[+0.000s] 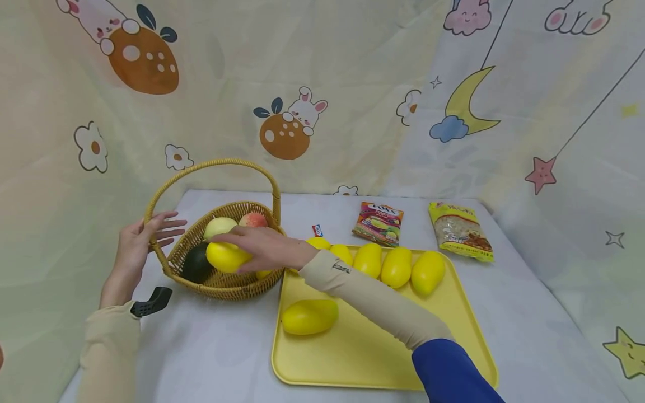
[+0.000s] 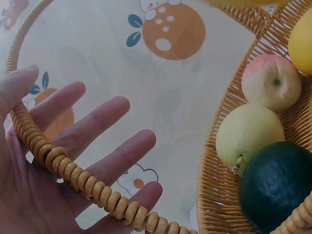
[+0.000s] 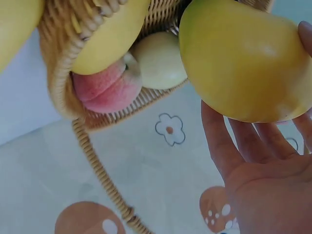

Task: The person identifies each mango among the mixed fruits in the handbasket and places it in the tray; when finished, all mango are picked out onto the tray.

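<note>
The right hand (image 1: 267, 246) grips a yellow mango (image 3: 248, 58) over the wicker basket (image 1: 242, 292), fingers on one side and thumb on the other. In the basket lie a pink-and-cream peach (image 2: 272, 82), a pale green round fruit (image 2: 249, 134) with a stem, a dark green avocado (image 2: 278, 187) and another mango (image 3: 114, 36). At the basket's left side, the left hand (image 1: 136, 249) has its fingers straight and spread, the beaded handle (image 2: 78, 173) crossing its palm.
Right of the basket, a yellow tray (image 1: 373, 352) bears a lone mango (image 1: 309, 317) and a row of several mangoes (image 1: 396, 267) along its far edge. Behind it lie a fruit candy bag (image 1: 379, 224), a yellow food packet (image 1: 461, 230) and a small red wrapper (image 1: 317, 230). A printed curtain (image 1: 353, 84) hangs behind.
</note>
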`<action>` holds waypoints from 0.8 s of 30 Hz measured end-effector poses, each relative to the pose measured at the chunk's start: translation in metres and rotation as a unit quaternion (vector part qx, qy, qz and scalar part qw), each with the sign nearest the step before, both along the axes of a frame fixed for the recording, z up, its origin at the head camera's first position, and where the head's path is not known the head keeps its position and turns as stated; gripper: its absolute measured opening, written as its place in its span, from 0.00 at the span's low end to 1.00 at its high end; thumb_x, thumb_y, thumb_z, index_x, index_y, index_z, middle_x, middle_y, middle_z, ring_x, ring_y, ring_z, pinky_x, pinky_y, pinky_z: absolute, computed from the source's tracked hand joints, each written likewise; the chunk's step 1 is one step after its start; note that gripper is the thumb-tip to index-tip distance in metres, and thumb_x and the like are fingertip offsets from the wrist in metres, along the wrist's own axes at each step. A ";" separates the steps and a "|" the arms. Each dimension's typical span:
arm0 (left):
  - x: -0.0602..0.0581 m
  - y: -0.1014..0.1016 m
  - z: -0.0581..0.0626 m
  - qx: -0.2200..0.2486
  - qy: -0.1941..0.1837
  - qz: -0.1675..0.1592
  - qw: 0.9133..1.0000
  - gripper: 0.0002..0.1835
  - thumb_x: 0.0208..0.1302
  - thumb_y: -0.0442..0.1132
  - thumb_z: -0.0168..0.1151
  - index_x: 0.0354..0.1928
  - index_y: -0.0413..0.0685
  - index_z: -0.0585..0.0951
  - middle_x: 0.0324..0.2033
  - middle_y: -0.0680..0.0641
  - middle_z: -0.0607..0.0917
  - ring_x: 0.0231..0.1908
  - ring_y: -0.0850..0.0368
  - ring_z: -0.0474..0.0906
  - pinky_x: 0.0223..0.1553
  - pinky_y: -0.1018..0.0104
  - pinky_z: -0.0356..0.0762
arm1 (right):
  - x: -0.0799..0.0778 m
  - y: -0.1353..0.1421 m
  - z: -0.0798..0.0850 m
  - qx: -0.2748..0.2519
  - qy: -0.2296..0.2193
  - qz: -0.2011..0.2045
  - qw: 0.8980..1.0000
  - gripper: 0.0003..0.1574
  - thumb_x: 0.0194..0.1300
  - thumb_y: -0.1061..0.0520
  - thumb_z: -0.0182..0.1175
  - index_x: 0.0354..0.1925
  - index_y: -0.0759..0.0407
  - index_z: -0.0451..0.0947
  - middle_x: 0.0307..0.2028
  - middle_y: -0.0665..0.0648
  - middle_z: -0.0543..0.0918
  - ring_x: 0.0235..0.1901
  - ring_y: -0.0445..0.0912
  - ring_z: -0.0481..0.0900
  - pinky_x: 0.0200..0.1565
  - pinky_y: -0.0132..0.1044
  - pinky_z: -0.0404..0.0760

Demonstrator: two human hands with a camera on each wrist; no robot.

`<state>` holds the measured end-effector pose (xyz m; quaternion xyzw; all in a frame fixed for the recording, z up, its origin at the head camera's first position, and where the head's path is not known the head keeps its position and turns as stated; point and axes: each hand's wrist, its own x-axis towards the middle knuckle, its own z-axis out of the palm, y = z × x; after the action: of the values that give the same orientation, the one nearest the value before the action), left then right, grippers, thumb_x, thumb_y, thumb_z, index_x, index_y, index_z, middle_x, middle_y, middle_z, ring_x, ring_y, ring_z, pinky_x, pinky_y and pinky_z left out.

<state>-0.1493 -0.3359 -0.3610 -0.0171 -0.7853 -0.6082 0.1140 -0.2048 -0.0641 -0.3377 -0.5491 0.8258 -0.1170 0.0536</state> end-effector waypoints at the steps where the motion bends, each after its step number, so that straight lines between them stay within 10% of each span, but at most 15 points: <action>1: 0.000 0.000 0.000 0.002 0.001 -0.001 1.000 0.20 0.73 0.54 0.46 0.57 0.54 0.78 0.40 0.64 0.86 0.40 0.71 0.83 0.40 0.80 0.78 | 0.001 0.006 0.001 -0.007 0.001 -0.001 1.000 0.48 0.60 0.44 0.66 0.73 0.43 0.55 0.59 0.50 0.71 0.49 0.40 0.72 0.51 0.29 0.74; 24: -0.002 0.001 0.000 -0.009 -0.010 0.010 1.000 0.24 0.72 0.56 0.46 0.59 0.48 0.76 0.40 0.67 0.86 0.41 0.70 0.83 0.40 0.80 0.78 | 0.028 0.148 -0.028 -0.043 -0.035 -0.189 0.980 0.46 0.57 0.43 0.68 0.69 0.48 0.61 0.58 0.58 0.76 0.47 0.49 0.79 0.51 0.44 0.78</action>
<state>-0.1509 -0.3347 -0.3609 -0.0043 -0.7921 -0.6001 0.1120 -0.1771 0.0839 -0.3654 -0.3807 0.9064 -0.1794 0.0364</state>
